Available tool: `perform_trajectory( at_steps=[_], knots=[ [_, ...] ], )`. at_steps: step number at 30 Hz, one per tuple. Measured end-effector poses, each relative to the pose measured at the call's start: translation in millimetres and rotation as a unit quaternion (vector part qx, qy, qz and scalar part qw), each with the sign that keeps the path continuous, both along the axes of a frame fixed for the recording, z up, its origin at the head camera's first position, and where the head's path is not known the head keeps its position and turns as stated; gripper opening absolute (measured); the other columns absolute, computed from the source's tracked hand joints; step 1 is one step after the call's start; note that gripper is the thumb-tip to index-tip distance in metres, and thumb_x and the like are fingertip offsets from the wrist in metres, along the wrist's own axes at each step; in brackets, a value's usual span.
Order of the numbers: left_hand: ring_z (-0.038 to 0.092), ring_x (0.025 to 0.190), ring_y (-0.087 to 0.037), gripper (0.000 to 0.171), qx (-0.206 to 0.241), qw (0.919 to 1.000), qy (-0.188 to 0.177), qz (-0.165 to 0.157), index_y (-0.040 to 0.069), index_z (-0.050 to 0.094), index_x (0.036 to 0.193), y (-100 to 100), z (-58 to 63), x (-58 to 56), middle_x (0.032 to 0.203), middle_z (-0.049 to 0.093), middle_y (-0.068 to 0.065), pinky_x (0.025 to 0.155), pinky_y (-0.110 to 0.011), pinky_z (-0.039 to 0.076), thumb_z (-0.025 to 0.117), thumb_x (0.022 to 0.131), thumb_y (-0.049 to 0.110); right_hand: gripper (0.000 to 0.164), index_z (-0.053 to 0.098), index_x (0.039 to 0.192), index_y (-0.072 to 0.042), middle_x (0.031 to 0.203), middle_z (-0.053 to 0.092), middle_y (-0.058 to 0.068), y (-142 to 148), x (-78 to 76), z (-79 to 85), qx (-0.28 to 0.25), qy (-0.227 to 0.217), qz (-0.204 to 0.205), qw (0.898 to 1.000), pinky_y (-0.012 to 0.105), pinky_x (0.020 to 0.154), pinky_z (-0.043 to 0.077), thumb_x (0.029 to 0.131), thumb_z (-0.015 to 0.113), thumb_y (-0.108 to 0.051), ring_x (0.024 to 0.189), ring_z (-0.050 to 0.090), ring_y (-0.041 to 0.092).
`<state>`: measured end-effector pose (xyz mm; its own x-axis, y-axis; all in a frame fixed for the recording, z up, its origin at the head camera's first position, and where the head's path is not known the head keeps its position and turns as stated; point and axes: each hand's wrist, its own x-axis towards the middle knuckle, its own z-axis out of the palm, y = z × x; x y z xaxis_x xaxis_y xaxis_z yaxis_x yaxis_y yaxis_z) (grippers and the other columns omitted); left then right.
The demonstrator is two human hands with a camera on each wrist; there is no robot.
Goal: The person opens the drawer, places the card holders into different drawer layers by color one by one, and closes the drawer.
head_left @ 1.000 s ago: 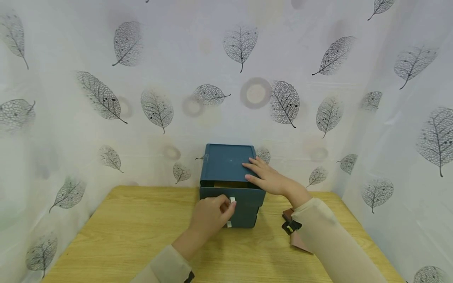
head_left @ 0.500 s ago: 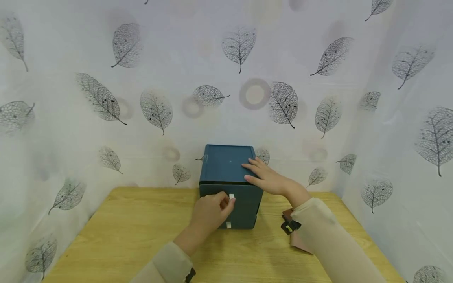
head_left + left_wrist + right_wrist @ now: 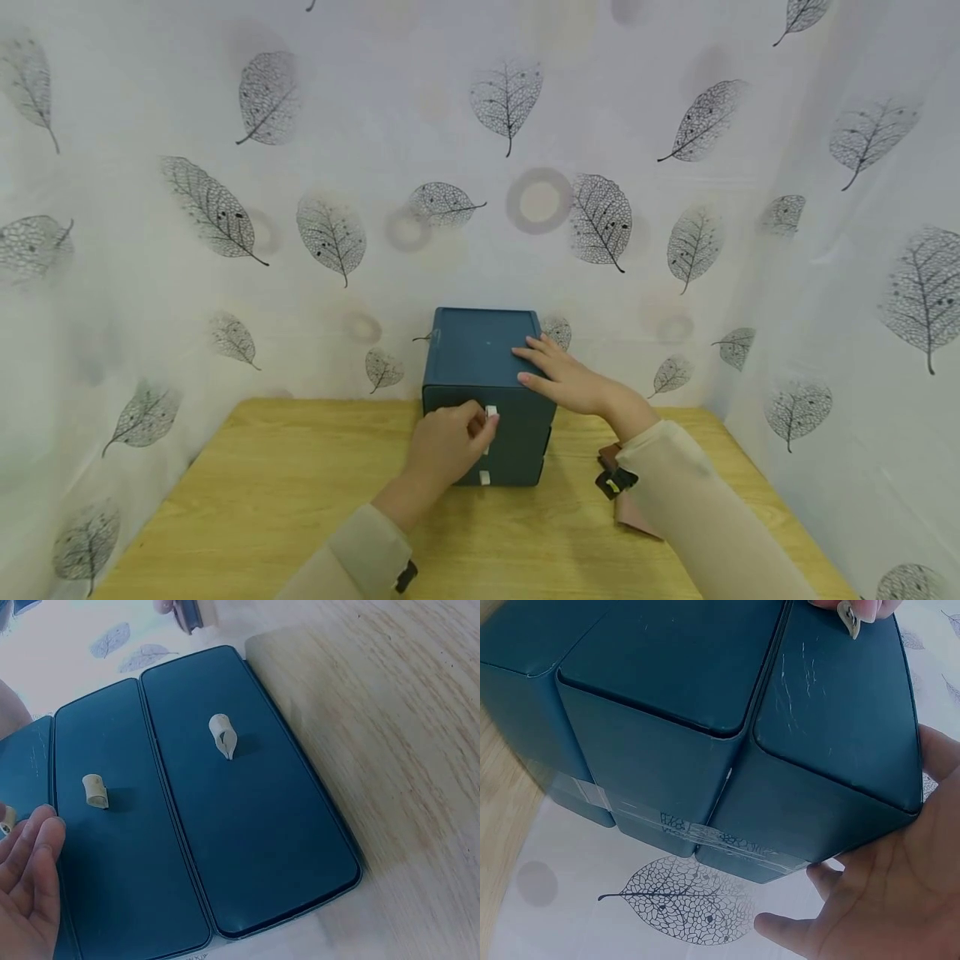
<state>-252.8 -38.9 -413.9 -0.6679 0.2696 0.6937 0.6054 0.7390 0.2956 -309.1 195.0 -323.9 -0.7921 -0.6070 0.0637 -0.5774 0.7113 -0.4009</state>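
A dark blue drawer cabinet [image 3: 480, 346] with three stacked drawers stands on the wooden table, its front towards me. My left hand [image 3: 450, 437] pinches the small cream pull tab [image 3: 491, 411] of the top drawer, whose front sits flush with the cabinet; the right wrist view shows the tab [image 3: 849, 619] at the fingertips. My right hand [image 3: 572, 377] rests with straight fingers on the right side of the cabinet's top. In the left wrist view, the middle drawer's tab [image 3: 95, 790] and bottom drawer's tab [image 3: 223, 735] show untouched. The drawers' insides are hidden.
A brown and pinkish flat item [image 3: 633, 515] lies on the table [image 3: 300, 500] right of the cabinet, partly covered by my right sleeve. Close behind the cabinet hangs a white curtain [image 3: 420, 275] printed with leaves. Clear tape [image 3: 705, 836] runs along the cabinet's side.
The top drawer, which stood out with a gap showing its inside, has slid back into the cabinet, my left hand moving with its tab. My right hand has stayed on top.
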Motion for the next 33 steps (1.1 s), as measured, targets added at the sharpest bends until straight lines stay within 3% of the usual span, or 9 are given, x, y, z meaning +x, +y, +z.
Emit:
perform_trajectory(
  at_steps=[33],
  knots=[
    [0.049,0.047,0.0,0.022,-0.005,0.9999,-0.01,0.003,0.017,0.069,0.078,0.3,4.6,1.2,0.062,0.062,0.009,0.045,-0.016,0.041,0.07,0.094,0.031,0.066,0.029,0.16,-0.017,0.167,0.009,0.013,-0.6,-0.5,-0.8,-0.002,0.005,-0.002,1.0,0.066,0.118,0.006,0.105,0.04,-0.052,0.153,-0.006,0.036]
  ],
)
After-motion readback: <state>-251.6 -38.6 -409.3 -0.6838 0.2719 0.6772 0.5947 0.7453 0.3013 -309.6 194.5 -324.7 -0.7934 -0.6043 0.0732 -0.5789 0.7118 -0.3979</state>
